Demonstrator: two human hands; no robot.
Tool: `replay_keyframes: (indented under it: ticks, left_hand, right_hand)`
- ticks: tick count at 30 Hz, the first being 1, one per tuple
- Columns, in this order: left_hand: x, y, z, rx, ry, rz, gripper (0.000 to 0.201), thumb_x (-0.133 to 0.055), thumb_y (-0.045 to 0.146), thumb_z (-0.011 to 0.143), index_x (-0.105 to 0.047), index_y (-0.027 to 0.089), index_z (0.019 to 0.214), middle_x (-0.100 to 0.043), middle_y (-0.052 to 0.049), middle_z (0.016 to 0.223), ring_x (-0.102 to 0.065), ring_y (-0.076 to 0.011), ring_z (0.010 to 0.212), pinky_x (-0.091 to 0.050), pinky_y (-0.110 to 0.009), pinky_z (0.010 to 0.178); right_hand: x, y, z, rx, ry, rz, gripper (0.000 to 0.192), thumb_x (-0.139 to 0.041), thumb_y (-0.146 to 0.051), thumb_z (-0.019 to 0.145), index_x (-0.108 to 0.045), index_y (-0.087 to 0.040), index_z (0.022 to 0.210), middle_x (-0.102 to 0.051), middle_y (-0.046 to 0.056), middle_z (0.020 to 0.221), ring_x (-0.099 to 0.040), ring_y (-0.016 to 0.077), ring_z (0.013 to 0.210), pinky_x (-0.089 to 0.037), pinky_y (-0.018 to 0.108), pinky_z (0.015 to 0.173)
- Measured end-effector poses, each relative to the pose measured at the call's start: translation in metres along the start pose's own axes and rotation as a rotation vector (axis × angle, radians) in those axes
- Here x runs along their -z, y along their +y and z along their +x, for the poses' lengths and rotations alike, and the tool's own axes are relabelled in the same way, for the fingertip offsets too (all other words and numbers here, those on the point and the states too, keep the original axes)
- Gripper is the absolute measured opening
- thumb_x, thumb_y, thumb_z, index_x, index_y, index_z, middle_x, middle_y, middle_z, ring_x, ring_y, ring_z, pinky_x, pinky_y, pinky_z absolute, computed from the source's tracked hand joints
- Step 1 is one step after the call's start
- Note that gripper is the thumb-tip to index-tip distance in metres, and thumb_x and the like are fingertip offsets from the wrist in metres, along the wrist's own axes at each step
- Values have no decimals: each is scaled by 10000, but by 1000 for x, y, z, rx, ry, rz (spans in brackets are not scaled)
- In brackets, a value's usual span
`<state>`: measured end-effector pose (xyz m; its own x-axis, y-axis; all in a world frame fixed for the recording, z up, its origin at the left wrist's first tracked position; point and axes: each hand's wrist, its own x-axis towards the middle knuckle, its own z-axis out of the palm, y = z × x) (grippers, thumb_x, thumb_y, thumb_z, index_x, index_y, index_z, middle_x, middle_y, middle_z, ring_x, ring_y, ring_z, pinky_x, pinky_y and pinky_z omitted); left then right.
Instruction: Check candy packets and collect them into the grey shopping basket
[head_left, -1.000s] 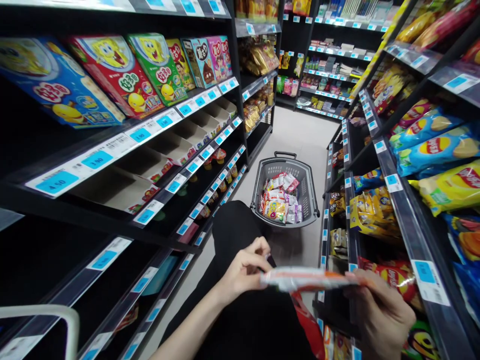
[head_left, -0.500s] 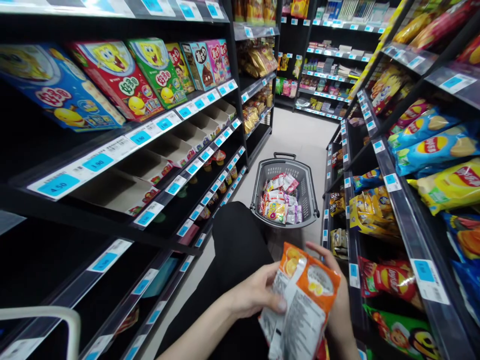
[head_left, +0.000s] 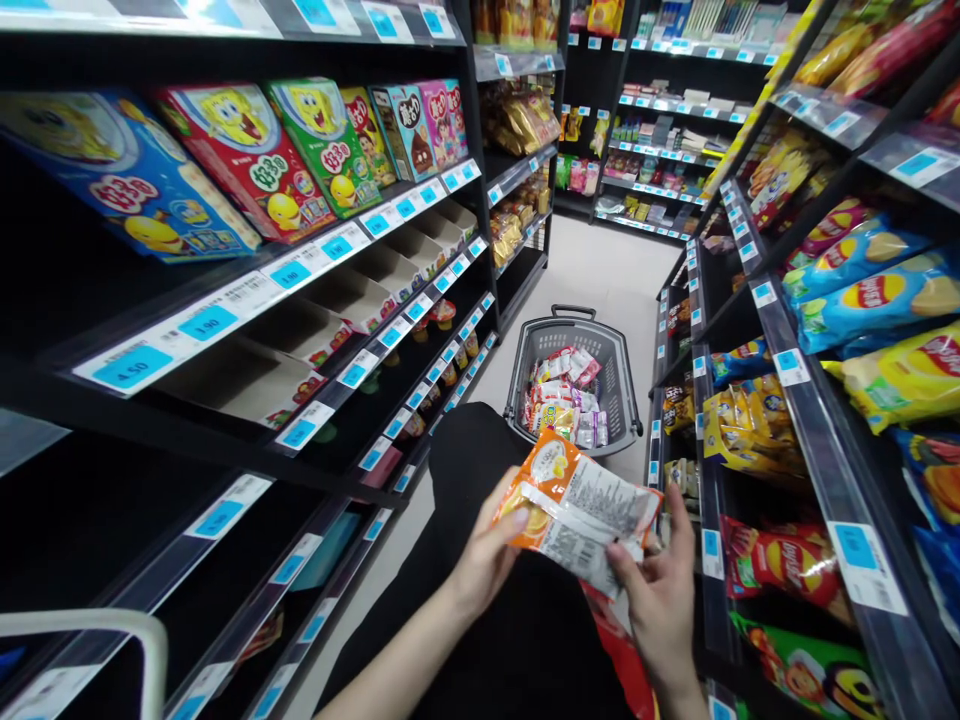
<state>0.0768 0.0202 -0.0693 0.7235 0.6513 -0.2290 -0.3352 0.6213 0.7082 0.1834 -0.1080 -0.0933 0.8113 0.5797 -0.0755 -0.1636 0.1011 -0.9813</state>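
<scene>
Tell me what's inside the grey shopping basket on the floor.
The grey shopping basket holds a pile of small snack packets, red, white and yellow. Whatever lies beneath the top layer is covered.

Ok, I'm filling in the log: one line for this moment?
left hand: holds snack packet | right hand: holds same packet | packet: back side up | basket: on floor ahead

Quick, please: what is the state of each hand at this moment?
Left hand: closed on the left end of the orange snack packet.
Right hand: closed on the right end of the same packet.
</scene>
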Motion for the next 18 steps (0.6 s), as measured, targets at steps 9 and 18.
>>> replay_keyframes:
  ticks: [9,18]
  left_hand:
    - [13,22,3,-28,-259,609,446,-842,137,593,-755,256,1014,-758,-30,968,-681,-181,821,-509,-236,721]
    - [4,11,-1,-255,-133,855,39,-796,240,668,-783,223,636,-729,-32,599,-620,-156,548,-438,-231,544]
  right_hand:
    - [48,-29,23,552,-275,-503,140,-736,-254,796,-748,-279,933,-751,-5,716,-683,130,571,-524,172,551]
    - [38,-50,14,423,-235,-719,295,-584,-370,892,-623,-219,642,-618,-30,527,-571,109,438,-431,171,432]
